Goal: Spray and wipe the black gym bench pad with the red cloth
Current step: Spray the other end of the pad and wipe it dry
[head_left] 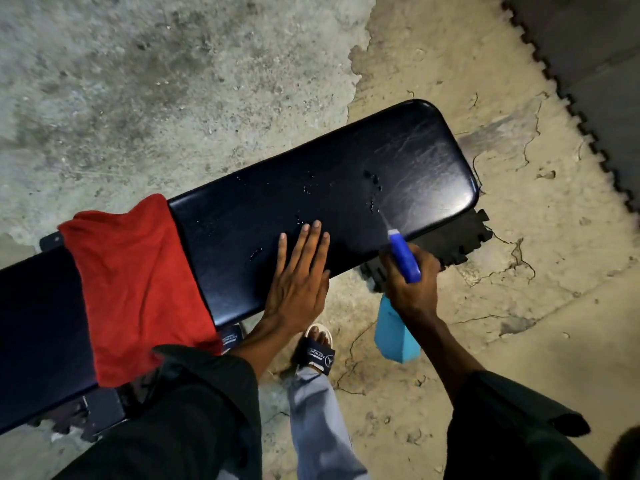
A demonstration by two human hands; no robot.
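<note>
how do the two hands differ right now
The left hand lies flat, fingers straight, on the bench pad; the right hand is curled round the spray bottle. The left touches the pad; the right is off its edge. Both wear dark sleeves.

The far half of the tabletop (398,168) lies bare save scattered droplets (374,188). The red cloth (138,289) drapes across its near stretch, the left hand (298,278) presses flat mid-pad, and the spray bottle (398,306) crowds the right edge.
</note>
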